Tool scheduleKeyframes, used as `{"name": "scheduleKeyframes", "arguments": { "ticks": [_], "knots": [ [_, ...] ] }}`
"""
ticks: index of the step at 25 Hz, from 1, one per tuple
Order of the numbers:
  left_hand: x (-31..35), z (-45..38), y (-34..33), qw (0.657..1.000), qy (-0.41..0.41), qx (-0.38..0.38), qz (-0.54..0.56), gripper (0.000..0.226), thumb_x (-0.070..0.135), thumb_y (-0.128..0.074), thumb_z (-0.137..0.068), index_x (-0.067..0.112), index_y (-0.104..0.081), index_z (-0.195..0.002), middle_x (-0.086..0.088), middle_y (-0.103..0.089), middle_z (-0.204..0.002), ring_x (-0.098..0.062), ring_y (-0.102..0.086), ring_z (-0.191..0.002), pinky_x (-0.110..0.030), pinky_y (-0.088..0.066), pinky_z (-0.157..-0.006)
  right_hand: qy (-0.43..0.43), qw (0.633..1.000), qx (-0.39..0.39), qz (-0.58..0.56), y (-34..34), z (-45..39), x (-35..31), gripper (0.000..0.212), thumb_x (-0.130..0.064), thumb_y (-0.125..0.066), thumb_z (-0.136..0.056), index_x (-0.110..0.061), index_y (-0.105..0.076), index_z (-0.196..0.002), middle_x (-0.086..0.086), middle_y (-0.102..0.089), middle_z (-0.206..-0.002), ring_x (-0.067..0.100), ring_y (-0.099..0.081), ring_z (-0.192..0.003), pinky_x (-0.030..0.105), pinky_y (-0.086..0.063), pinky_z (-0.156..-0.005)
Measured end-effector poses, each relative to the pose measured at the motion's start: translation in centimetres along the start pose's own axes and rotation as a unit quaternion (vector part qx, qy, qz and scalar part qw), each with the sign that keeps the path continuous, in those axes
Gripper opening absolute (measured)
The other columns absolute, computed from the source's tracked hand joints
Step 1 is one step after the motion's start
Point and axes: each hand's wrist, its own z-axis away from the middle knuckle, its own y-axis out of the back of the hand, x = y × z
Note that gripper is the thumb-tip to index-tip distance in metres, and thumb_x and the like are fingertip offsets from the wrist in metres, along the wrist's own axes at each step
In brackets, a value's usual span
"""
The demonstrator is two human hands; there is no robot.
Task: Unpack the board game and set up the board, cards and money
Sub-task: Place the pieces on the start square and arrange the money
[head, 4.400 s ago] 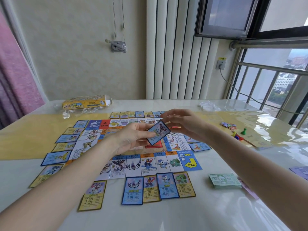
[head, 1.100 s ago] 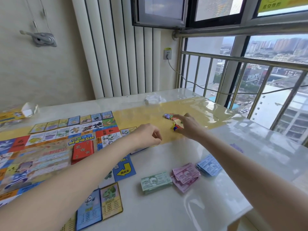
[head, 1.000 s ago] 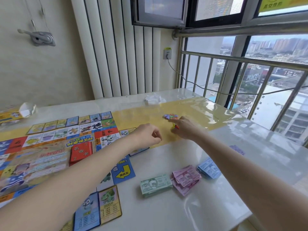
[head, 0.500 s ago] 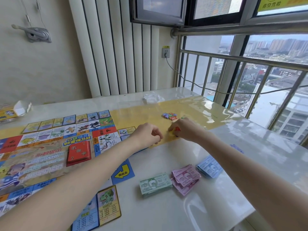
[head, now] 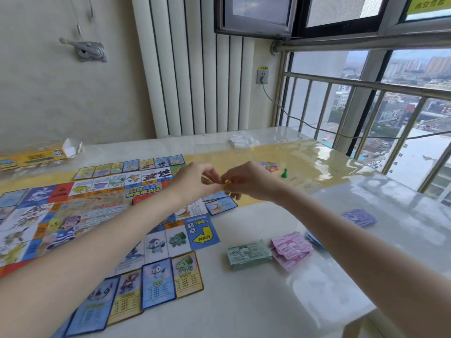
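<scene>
Fingers (head: 220,178) now raised, pinching yellow piece (head: 227,183), green pawn (head: 284,173) left behind

The board (head: 92,215) lies on the table (head: 268,301), toward its left. Cards (head: 156,281) lie in a row along the board's near edge, and more cards (head: 131,165) along its far edge. Right of the board, near the front, two money stacks (head: 249,253) sit side by side. Behind them, a pawn (head: 284,173) stands beside a small heap of tokens (head: 268,165). The box (head: 31,157) lies at the far left.
</scene>
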Motion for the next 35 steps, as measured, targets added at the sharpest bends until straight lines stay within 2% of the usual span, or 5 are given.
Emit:
{"name": "scheduleKeyframes", "arguments": {
  "ticks": [9, 13, 20, 30, 35],
  "knots": [
    [-2.9, 3.3, 1.9, 0.953, 0.156, -0.028, 0.257, 0.025, -0.004, -0.063, -0.083, 0.011, -0.065, -0.102, -0.007, -0.064, -0.087, -0.018, -0.062, -0.076, -0.029, -0.053, -0.083, -0.075, 0.982, 0.041, -0.170, -3.3, -0.4, -2.4, 0.019, 0.001, -0.068, -0.077, 0.001, -0.067, -0.096, 0.009, -0.065, -0.074, 0.012, -0.060, -0.065, 0.020, -0.052, -0.066],
    [-3.6, 4.0, 1.9, 0.988, 0.103, -0.008, 0.117, 0.010, 0.008, -0.065, -0.085, 0.013, -0.070, -0.093, 0.003, -0.065, -0.086, -0.013, -0.061, -0.077, -0.011, -0.048, -0.062, -0.075, 0.995, 0.013, -0.065, -4.6, 0.0, -2.8, 0.013, -0.007, -0.071, -0.077, -0.004, -0.071, -0.090, -0.008, -0.058, -0.067, 0.000, -0.045, -0.057, 0.007, -0.033, -0.048],
    [-4.3, 4.1, 1.0, 0.979, 0.016, -0.106, -0.172, 0.014, 0.016, -0.069, -0.079, 0.013, -0.072, -0.092, 0.000, -0.068, -0.085, -0.013, -0.061, -0.078, -0.019, -0.047, -0.064, -0.026, 0.995, -0.039, 0.087, -6.4, -0.1, -2.6, 0.016, -0.008, -0.072, -0.076, -0.004, -0.069, -0.091, 0.007, -0.066, -0.085, 0.012, -0.055, -0.074, 0.020, -0.045, -0.066],
    [-3.8, 3.4, 2.3, 0.980, 0.015, -0.137, -0.147, 0.021, 0.018, -0.069, -0.080, 0.015, -0.068, -0.101, 0.002, -0.068, -0.099, -0.010, -0.061, -0.089, -0.019, -0.047, -0.072, -0.002, 0.990, -0.089, 0.109, -5.0, 0.2, -3.1, 0.023, -0.010, -0.070, -0.079, -0.004, -0.065, -0.101, 0.008, -0.067, -0.095, 0.015, -0.061, -0.079, 0.019, -0.050, -0.073],
    [-0.9, 0.5, 2.8, 0.990, -0.018, -0.086, -0.109, 0.015, 0.018, -0.064, -0.086, 0.016, -0.068, -0.101, 0.004, -0.065, -0.097, -0.008, -0.060, -0.090, -0.020, -0.047, -0.079, -0.101, 0.987, 0.091, 0.088, 1.0, -0.7, 0.4, 0.010, -0.008, -0.059, -0.087, -0.005, -0.068, -0.091, 0.009, -0.068, -0.078, 0.012, -0.057, -0.057, 0.017, -0.050, -0.061]
  ]
}}
